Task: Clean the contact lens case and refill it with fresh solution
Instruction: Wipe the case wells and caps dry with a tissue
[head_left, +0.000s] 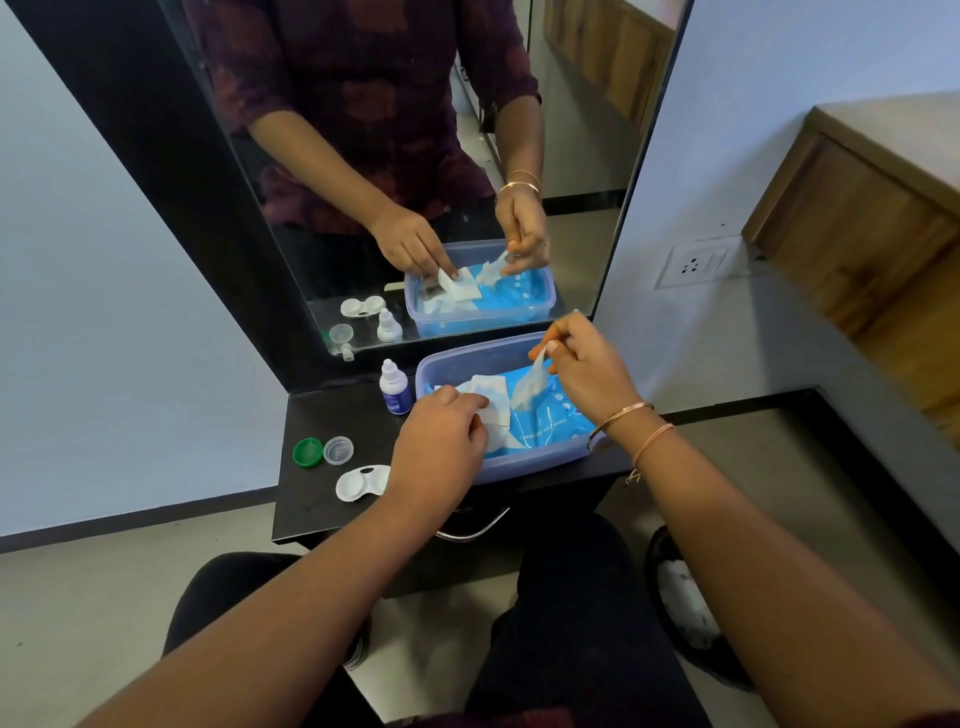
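A translucent bluish plastic tub (453, 364) on the black tabletop (332, 415) holds a blue wipes pack (553, 428). The left hand (441, 441) pinches the pack's white flap (491, 392) in its fingers, while the right hand (587, 369) pinches a crumpled white wipe (530, 387) drawn up from it. The white two-well contact lens case (360, 483) lies left of the tub, wells uncapped and facing up, its long axis running near-left to far-right. Its right end is hidden under the left wrist.
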